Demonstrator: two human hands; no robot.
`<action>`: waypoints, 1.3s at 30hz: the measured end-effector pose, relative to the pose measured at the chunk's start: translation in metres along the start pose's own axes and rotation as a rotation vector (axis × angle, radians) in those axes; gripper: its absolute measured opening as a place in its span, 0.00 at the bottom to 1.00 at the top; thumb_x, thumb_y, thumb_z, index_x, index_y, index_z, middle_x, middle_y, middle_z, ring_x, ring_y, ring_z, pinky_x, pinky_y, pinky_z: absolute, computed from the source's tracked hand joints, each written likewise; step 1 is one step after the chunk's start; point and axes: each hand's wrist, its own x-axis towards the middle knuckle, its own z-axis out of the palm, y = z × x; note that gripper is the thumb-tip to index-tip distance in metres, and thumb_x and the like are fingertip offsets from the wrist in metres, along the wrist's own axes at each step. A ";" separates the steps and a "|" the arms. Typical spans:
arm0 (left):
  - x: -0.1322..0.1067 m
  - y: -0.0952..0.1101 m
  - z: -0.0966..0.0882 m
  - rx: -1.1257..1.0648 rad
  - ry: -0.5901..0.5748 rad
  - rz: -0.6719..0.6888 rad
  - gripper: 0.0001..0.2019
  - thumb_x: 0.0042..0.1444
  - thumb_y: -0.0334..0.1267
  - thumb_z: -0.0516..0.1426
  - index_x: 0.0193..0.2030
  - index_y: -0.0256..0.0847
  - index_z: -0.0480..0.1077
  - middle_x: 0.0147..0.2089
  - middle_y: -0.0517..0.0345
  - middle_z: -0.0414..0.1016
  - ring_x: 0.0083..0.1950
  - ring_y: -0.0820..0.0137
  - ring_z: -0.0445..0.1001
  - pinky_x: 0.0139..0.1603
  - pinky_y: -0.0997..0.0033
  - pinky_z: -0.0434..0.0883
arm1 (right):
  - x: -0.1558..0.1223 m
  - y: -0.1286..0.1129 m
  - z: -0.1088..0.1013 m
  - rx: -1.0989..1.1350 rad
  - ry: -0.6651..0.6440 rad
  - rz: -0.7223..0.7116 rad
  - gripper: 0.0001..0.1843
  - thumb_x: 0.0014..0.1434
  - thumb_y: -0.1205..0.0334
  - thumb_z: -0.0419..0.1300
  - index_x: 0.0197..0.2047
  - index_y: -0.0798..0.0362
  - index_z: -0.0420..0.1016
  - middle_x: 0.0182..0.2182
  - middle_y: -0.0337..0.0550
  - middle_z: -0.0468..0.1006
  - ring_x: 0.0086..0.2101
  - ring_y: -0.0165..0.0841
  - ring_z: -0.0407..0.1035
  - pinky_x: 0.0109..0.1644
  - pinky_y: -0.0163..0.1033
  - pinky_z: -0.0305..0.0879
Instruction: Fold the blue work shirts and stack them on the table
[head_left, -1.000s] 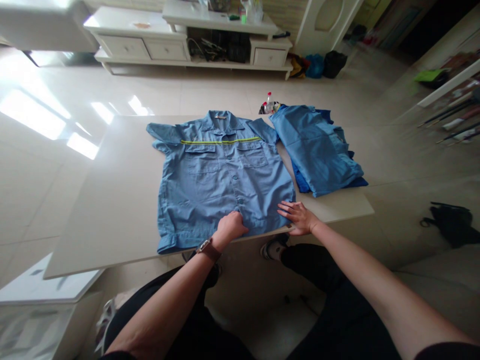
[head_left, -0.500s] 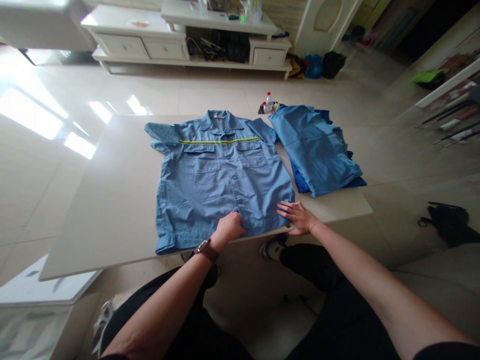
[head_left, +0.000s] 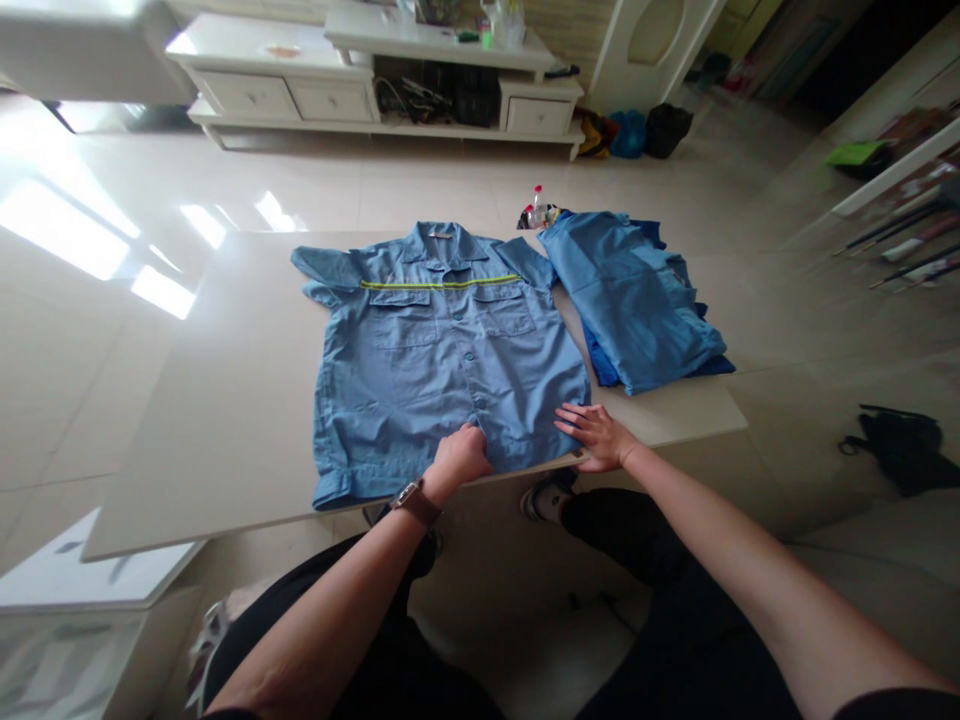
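Note:
A blue short-sleeved work shirt (head_left: 397,380) with a yellow stripe across the chest lies front up on the table (head_left: 225,380), collar away from me. Its bottom hem runs along the near table edge. My left hand (head_left: 461,453), with a brown watch on the wrist, is closed on the hem close to the button front; the fingertips are hidden. Flat on the shirt's lower right corner rests my right hand (head_left: 596,435), fingers stretched out and slightly spread. The buttons down the middle appear fastened.
Right of the shirt is a pile of folded blue clothes (head_left: 637,300). Bottles with red caps (head_left: 538,205) stand behind it. A white cabinet (head_left: 285,95) is along the far wall. A black bag (head_left: 900,445) lies on the floor at right.

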 end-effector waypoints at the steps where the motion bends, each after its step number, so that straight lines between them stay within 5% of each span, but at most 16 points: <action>1: 0.000 0.000 0.000 -0.002 0.001 0.000 0.14 0.46 0.42 0.68 0.40 0.42 0.77 0.50 0.50 0.76 0.49 0.60 0.79 0.46 0.67 0.75 | 0.000 0.000 0.000 0.000 0.003 -0.003 0.50 0.51 0.46 0.65 0.74 0.53 0.57 0.68 0.61 0.67 0.67 0.55 0.57 0.62 0.55 0.48; 39: -0.005 0.004 -0.006 0.004 -0.006 -0.013 0.12 0.48 0.42 0.68 0.38 0.42 0.77 0.50 0.52 0.77 0.47 0.62 0.79 0.45 0.68 0.75 | -0.001 0.001 0.001 0.001 0.000 -0.008 0.51 0.50 0.46 0.66 0.73 0.53 0.58 0.68 0.61 0.67 0.67 0.55 0.57 0.62 0.57 0.50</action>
